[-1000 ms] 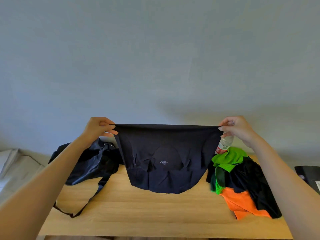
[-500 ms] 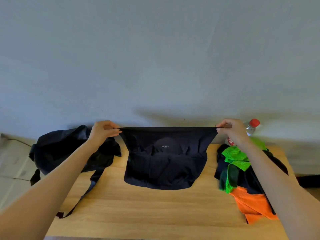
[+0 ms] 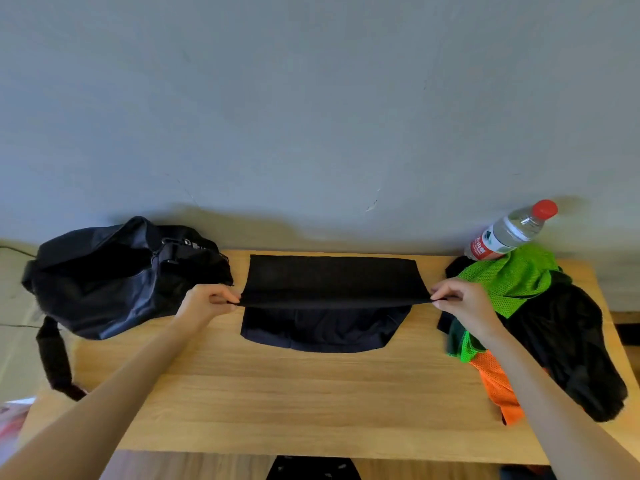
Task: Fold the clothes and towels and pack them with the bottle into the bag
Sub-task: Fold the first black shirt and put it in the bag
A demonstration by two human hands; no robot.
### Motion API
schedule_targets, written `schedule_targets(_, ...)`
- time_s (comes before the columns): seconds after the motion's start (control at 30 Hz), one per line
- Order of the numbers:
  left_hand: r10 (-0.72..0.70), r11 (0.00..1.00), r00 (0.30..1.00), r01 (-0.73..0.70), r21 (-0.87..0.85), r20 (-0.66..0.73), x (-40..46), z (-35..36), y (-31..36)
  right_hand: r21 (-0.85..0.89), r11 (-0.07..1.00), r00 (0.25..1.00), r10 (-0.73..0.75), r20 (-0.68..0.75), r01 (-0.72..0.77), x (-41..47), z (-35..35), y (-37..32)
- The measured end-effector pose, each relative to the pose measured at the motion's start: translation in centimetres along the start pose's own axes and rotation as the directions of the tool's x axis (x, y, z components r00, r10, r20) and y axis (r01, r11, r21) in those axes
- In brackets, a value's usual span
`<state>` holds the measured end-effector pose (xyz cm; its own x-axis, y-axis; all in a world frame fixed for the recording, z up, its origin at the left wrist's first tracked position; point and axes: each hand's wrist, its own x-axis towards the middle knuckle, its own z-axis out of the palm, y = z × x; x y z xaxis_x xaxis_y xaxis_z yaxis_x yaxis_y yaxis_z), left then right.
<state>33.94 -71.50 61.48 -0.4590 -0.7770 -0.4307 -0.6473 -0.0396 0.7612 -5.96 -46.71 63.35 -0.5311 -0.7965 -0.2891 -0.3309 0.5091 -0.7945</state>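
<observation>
A black garment lies at the back middle of the wooden table, its upper part doubled over the lower part. My left hand pinches the left end of the fold and my right hand pinches the right end. The black bag slumps at the table's left, its strap hanging over the edge. On the right is a heap of clothes: green mesh, black fabric and orange mesh. A clear bottle with a red cap leans behind the heap.
A grey wall rises right behind the table. Bare wood stretches across the table's front half. A dark object shows below the table's front edge.
Both hands have lowered the garment from mid-air onto the table, laying its upper part over the rest. The view has tilted down, and the bottle and bag now show fully.
</observation>
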Motion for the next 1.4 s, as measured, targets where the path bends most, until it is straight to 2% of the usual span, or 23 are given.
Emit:
schedule_targets(0.17,-0.010,0.999,0.999,0.008,0.048,0.042,-0.9,2.0,-3.0,-0.020,0.999,1.000,0.025,0.016,-0.025,-1.2,2.1,3.2)
schedule_targets(0.33,0.004,0.998,1.000,-0.006,0.067,0.023,-1.5,2.9,-4.5,-0.055,0.998,1.000,0.015,0.028,-0.013,-2.3,3.6,4.7)
schedule_targets(0.5,0.083,0.995,0.995,-0.080,0.054,-0.048,-2.3,2.5,-4.3,-0.030,0.999,1.000,-0.012,0.001,0.012,-3.1,3.7,4.9)
schedule_targets(0.6,0.110,0.992,0.993,-0.108,0.059,-0.035,-2.8,2.0,-4.4,-0.011,1.000,1.000,-0.015,-0.009,0.015,-3.7,3.4,4.8)
schedule_targets(0.8,0.060,0.989,0.997,-0.066,0.134,0.047,-3.4,2.6,-5.4,-0.062,0.998,0.998,0.016,0.067,-0.012,-4.6,4.3,5.1)
schedule_targets(0.9,0.076,0.976,0.992,-0.094,0.196,0.098,-3.2,2.9,-5.7,-0.132,0.991,0.991,0.033,0.130,-0.016,-4.4,4.7,5.0)
schedule_targets(0.97,0.075,0.972,0.994,-0.090,0.217,0.074,-2.8,2.9,-5.4,-0.169,0.986,0.988,0.037,0.151,-0.011,-3.9,4.6,4.7)
schedule_targets(1.1,0.088,0.979,0.994,-0.073,0.192,-0.068,-0.9,3.0,-2.9,-0.181,0.983,1.000,0.022,0.012,-0.019,-1.7,4.0,3.4)
schedule_targets(1.2,0.133,0.974,0.986,-0.111,0.198,-0.098,1.8,3.4,-1.1,-0.232,0.972,0.994,-0.003,-0.105,-0.022,1.0,4.3,2.8)
schedule_targets(1.3,0.152,0.956,0.981,-0.115,0.271,-0.119,4.8,4.0,-0.2,-0.282,0.955,0.988,0.054,-0.142,-0.092,3.8,4.8,3.0)
schedule_targets(1.4,0.103,0.921,0.989,-0.055,0.386,-0.104,7.0,4.7,0.0,-0.293,0.941,0.983,0.139,-0.116,-0.168,5.4,5.5,3.3)
